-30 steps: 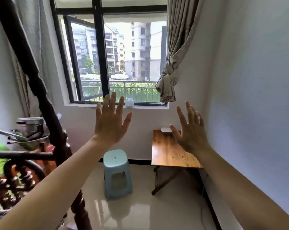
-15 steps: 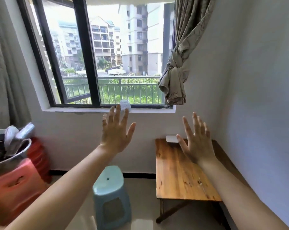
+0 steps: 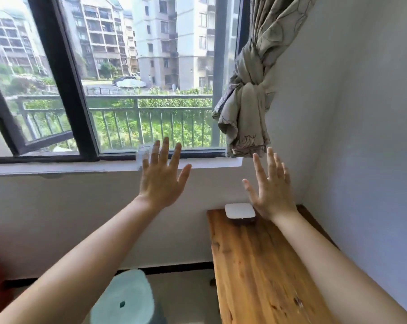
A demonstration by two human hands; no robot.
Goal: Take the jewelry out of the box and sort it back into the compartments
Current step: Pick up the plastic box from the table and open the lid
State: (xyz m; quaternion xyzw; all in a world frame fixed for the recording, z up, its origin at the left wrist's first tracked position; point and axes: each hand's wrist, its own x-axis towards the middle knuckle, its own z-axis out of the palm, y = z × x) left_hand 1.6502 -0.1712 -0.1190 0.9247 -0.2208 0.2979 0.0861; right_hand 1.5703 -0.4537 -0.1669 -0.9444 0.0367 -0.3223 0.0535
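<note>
- The white-lidded box [image 3: 239, 211] sits closed at the far end of the wooden tabletop [image 3: 263, 272], near the wall.
- The right hand [image 3: 271, 191] is raised with fingers spread, holding nothing, just right of the box.
- The left hand [image 3: 162, 177] is likewise spread and empty, well left of the box, in front of the windowsill [image 3: 57, 168].
- The box is roughly square; no long axis is discernible.
- Compared with 0.5 s ago, the view is closer to the tabletop and the box appears larger.

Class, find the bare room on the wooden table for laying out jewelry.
The wooden table is bare from the white box at its far end toward the viewer, between its left edge and the right forearm. Only the far end is crowded, where the right hand hovers.
</note>
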